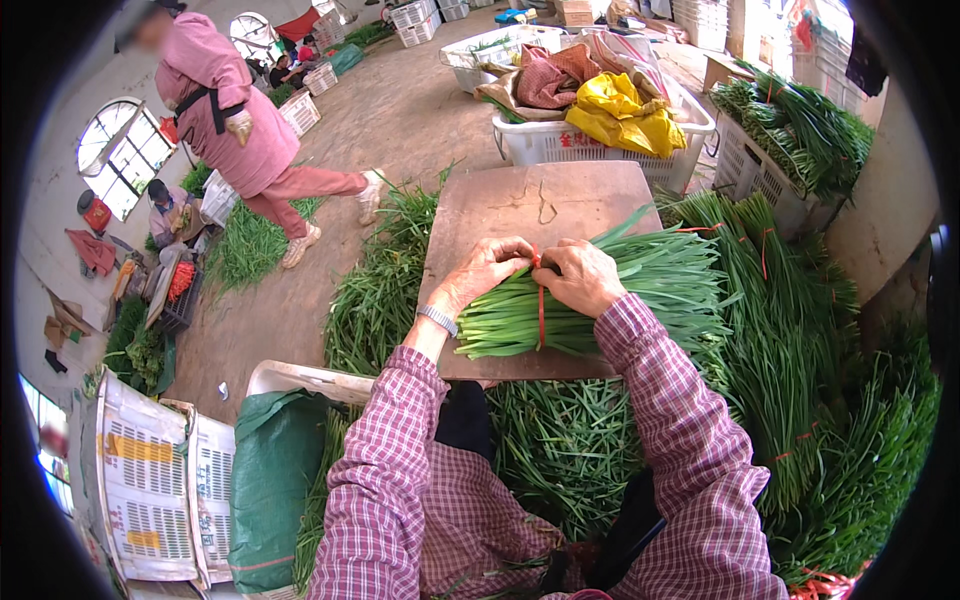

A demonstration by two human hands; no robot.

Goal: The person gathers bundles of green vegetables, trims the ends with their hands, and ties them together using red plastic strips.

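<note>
A thick bundle of green garlic chives (pixel 495 319) lies across a worn wooden board (pixel 487 202) in front of me. Around the bundle runs a red tie (pixel 541 319), and its ends meet on top between my hands. My left hand (pixel 484 274) pinches the tie from the left, a metal watch on that wrist. From the right, my right hand (pixel 581 274) grips the tie with thumb and curled fingers, resting over the leaves. The cut stem ends point left and the leafy tips spread right. My fingers hide the knot itself.
Tied chive bundles (pixel 772 322) are heaped to my right; loose chives (pixel 390 277) lie left of the board. Beyond it stands a white plastic crate (pixel 600 142) with sacks. Green sacking (pixel 274 480) and white crates (pixel 146 480) stand at lower left. A person in pink (pixel 225 105) is walking past.
</note>
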